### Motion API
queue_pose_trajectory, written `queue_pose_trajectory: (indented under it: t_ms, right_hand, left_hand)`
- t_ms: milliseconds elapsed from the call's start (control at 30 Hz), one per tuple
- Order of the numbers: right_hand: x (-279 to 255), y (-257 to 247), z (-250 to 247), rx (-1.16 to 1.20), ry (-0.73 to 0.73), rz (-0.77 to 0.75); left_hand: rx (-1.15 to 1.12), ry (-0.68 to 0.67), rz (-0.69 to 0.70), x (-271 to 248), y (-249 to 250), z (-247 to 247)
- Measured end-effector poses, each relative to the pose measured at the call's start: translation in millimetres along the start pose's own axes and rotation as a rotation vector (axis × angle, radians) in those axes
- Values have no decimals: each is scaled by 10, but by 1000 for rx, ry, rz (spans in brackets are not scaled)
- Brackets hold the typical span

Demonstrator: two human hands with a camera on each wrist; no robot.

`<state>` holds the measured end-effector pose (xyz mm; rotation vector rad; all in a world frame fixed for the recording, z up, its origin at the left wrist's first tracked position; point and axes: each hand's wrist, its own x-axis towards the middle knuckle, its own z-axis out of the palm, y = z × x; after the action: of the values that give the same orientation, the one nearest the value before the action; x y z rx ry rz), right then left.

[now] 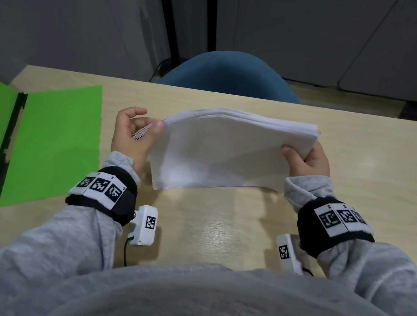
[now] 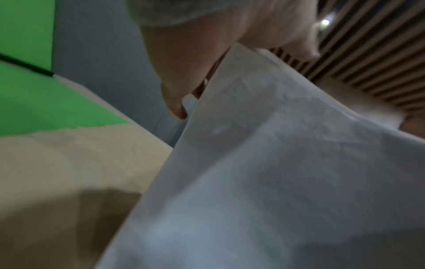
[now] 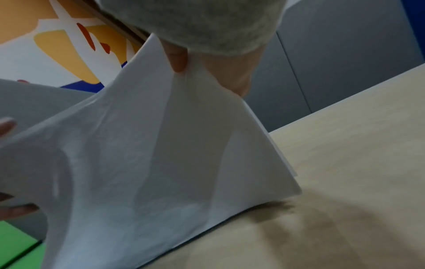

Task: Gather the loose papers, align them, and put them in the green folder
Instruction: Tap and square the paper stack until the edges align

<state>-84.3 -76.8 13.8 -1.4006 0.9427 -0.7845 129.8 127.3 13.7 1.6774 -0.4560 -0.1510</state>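
Paper stack (image 1: 229, 150) gripped by left hand (image 1: 131, 134) and right hand (image 1: 307, 163), thumbs on top; sheets blank; wristband markers (image 1: 100, 186) unreadable.

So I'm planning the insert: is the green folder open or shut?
Open: the green folder lies spread flat on the table, both panels showing.

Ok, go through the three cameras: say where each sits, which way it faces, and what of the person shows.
Head: worn on the head, looking forward and down at the table; both hands hold the paper stack, the left hand and right hand, with grey sleeves and wristbands.
Left wrist: looks along the left hand at the paper stack, green folder beyond.
Right wrist: looks along the right hand pinching the paper stack, sleeve cuff above.
Shared: all three show the paper stack, table and green folder.
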Motion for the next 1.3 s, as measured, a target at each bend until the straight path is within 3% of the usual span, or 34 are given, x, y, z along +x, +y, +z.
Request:
queue_pose_trajectory:
  t_ms: [100,233,367,433,567,767,1000,1167,1233,1300]
  right_hand:
    - [2,-67,2,41,6,-31]
    - [2,-161,26,113,61,-73]
    - [-13,-162,32,158,57,-96]
    - [-11,-72,22,36,-11,-50]
    - [-30,72,31,-252,-163,30]
    - [-39,-32,126,11,81,-58]
    - [77,183,95,-314,-56,101]
    - [136,36,20,-389,-2,76]
    - [163,-33,-1,-389,128,9]
    - [153,-153,13,-464,169,-111]
  left_hand:
    - [258,-164,69,21,74,-54]
    - [327,-15,96,162,321,-64]
    - [158,102,161,196,434,-90]
    - [155,45,85,136,304,-76]
    - [242,20,-212,-82,-31,-31]
    - [95,146,-113,28,137,-36]
    - [365,-26,-315,-184,-145,74]
    - [513,-17,-152,119,160,8]
    - [576,-2,32,224,418,-10]
    - [716,-87,335,301,675,8]
